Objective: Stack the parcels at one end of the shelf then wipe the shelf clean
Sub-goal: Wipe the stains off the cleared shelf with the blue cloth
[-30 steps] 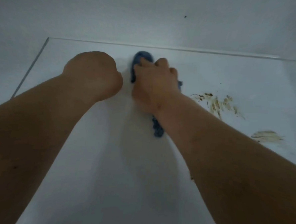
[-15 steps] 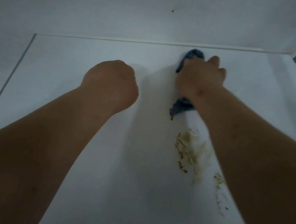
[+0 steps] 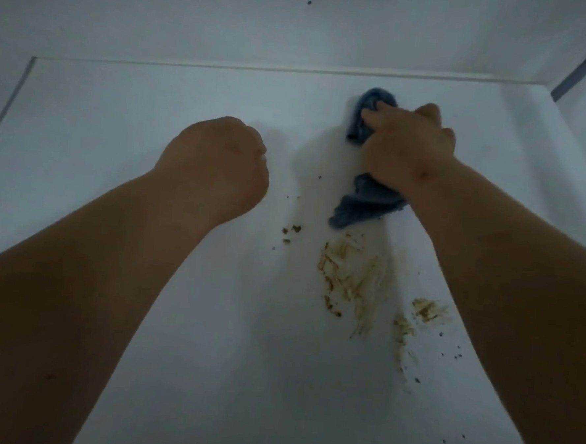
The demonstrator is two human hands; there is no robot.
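Note:
A blue cloth (image 3: 364, 205) lies bunched on the white shelf (image 3: 126, 115), far right of centre. My right hand (image 3: 407, 150) grips it from above and holds it down against the shelf, covering its middle. Cloth shows beyond the fingers near the back and below the wrist. My left hand (image 3: 219, 162) is curled into a fist, holds nothing, and sits on or just over the shelf left of the cloth. Brown smeared dirt (image 3: 349, 280) streaks the shelf just in front of the cloth. No parcels are in view.
The shelf's back wall (image 3: 296, 33) rises just behind the cloth, with a small dark speck on it. A side wall with a dark edge strip (image 3: 582, 64) closes the right end. Loose dark crumbs (image 3: 291, 230) lie scattered near the smear and toward the front right.
My right hand has slid the cloth rightward along the back of the shelf to just behind the dirt smear. The view has followed to the right. My left fist has stayed closed.

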